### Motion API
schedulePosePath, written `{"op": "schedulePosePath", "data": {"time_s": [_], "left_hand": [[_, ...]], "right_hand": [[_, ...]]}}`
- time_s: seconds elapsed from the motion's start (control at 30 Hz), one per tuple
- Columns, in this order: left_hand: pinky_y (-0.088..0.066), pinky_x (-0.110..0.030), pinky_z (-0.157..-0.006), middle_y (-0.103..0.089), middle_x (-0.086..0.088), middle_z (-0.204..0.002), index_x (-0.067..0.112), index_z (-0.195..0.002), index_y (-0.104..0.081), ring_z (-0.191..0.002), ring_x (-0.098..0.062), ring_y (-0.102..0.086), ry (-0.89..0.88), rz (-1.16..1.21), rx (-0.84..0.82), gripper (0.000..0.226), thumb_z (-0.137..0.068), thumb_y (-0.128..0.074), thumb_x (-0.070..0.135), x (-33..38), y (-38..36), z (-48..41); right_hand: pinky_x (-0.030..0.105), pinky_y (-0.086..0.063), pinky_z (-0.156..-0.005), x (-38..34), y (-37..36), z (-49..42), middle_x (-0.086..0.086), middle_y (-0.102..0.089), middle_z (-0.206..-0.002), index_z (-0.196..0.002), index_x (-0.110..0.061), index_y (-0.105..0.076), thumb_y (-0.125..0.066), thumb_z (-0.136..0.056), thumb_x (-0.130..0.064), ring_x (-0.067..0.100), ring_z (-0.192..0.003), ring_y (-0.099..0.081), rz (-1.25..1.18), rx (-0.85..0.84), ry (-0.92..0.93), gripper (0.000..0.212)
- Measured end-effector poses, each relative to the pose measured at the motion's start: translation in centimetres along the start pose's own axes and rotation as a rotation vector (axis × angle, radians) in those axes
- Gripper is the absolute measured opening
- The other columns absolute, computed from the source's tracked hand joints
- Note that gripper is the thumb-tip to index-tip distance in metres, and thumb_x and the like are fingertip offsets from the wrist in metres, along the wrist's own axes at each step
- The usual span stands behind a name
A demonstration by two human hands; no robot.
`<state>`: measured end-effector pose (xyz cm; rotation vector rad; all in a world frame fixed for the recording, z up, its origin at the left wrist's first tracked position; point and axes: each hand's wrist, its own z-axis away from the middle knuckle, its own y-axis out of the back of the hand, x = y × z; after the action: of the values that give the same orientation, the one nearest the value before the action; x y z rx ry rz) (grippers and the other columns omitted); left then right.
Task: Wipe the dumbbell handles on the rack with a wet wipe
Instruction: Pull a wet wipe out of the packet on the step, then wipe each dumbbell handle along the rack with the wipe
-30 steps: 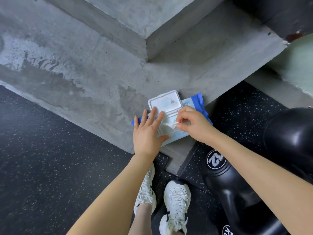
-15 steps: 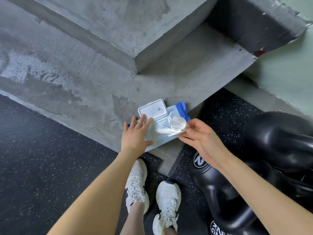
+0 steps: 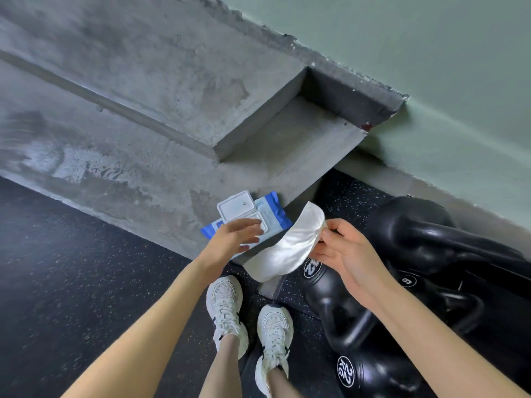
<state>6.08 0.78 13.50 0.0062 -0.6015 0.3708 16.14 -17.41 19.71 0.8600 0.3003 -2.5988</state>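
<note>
Setting: raw concrete ledge (image 3: 143,168) below a pale green wall (image 3: 431,67), bordered by black speckled rubber floor (image 3: 71,268).

1. Wet wipe (image 3: 290,248): white, unfolded, hanging in the air. Its upper edge is pinched by the right hand (image 3: 347,254); the sheet trails down and to the left of those fingers (image 3: 330,228), apart from the pack.

2. Right hand: thumb and forefingers pressed together on the wipe's edge, remaining fingers loosely curved behind.

3. Wipe pack (image 3: 270,214): blue, flat on the ledge edge, partly under the left fingers (image 3: 250,225). White flip lid (image 3: 235,208) stands open, just beyond those fingertips.

4. Left hand (image 3: 230,242): over the pack, fingers relaxed and slightly spread, holding nothing. Motion blur; contact with the pack cannot be told.

5. Kettlebells, black, on the floor below and to the right of the right-hand fingers: one marked "12" (image 3: 330,294) directly under the wipe's lower end; one marked "22 KG" (image 3: 373,374) nearest the camera; one marked "8" (image 3: 431,282) behind the right forearm; a large unmarked one (image 3: 411,225) near the wall.

6. White sneakers, pair: left shoe (image 3: 227,308) and right shoe (image 3: 274,331), on the floor beneath both hands, toes toward the ledge.
</note>
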Motion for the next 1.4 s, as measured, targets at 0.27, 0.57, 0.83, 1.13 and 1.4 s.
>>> {"op": "schedulePosePath", "data": {"time_s": [0.27, 0.57, 0.83, 1.13, 1.4], "left_hand": [[-0.039, -0.014, -0.053, -0.058, 0.004, -0.065, 0.012, -0.072, -0.064, -0.059, -0.008, -0.052, -0.046, -0.208, -0.054, 0.016, -0.080, -0.074, 0.022, 7.4, -6.5, 17.0], [-0.045, -0.022, -0.063, -0.065, 0.001, -0.074, 0.016, -0.075, -0.065, -0.067, -0.012, -0.058, -0.206, -0.320, -0.040, 0.013, -0.076, -0.078, 0.019, 11.6, -14.2, 33.1], [-0.043, -0.020, -0.041, -0.061, -0.006, -0.071, 0.008, -0.078, -0.065, -0.058, -0.018, -0.055, -0.230, -0.282, 0.124, 0.013, -0.076, -0.077, 0.013, 7.6, -20.4, 45.1], [-0.054, -0.026, -0.047, -0.069, -0.012, -0.068, 0.003, -0.077, -0.064, -0.053, -0.017, -0.067, -0.286, -0.175, -0.146, 0.011, -0.087, -0.060, -0.002, 1.0, -35.1, 59.2], [-0.056, -0.031, -0.074, -0.073, -0.015, -0.094, 0.002, -0.095, -0.069, -0.085, -0.024, -0.071, -0.271, -0.278, -0.459, 0.036, -0.094, -0.053, 0.035, -1.7, -48.5, 65.0]], "right_hand": [[0.035, -0.058, -0.080, -7.6, 1.9, 14.8, 0.010, -0.068, -0.088, -0.099, -0.006, -0.055, -0.048, -0.092, 0.004, 0.023, -0.082, -0.065, 0.008, 0.111, 0.153, 0.014], [0.041, -0.056, -0.085, -10.1, 5.7, 31.8, 0.011, -0.067, -0.099, -0.101, -0.010, -0.060, -0.065, -0.084, -0.010, 0.026, -0.092, -0.066, 0.019, 0.265, 0.272, 0.018], [0.040, -0.050, -0.064, -2.8, 11.3, 47.3, 0.015, -0.064, -0.071, -0.073, -0.006, -0.065, -0.061, -0.084, -0.009, 0.030, -0.066, -0.059, 0.225, 0.612, 0.516, 0.012], [0.010, -0.045, -0.073, 7.4, 15.5, 64.0, -0.014, -0.066, -0.084, -0.091, -0.015, -0.066, -0.063, -0.087, -0.012, 0.000, -0.081, -0.063, 0.239, 0.726, 0.676, 0.006], [0.015, -0.050, -0.074, 10.8, 24.5, 72.3, -0.014, -0.068, -0.089, -0.099, -0.027, -0.059, -0.073, -0.080, -0.029, -0.005, -0.084, -0.063, 0.083, 0.639, 0.675, 0.024]]}}
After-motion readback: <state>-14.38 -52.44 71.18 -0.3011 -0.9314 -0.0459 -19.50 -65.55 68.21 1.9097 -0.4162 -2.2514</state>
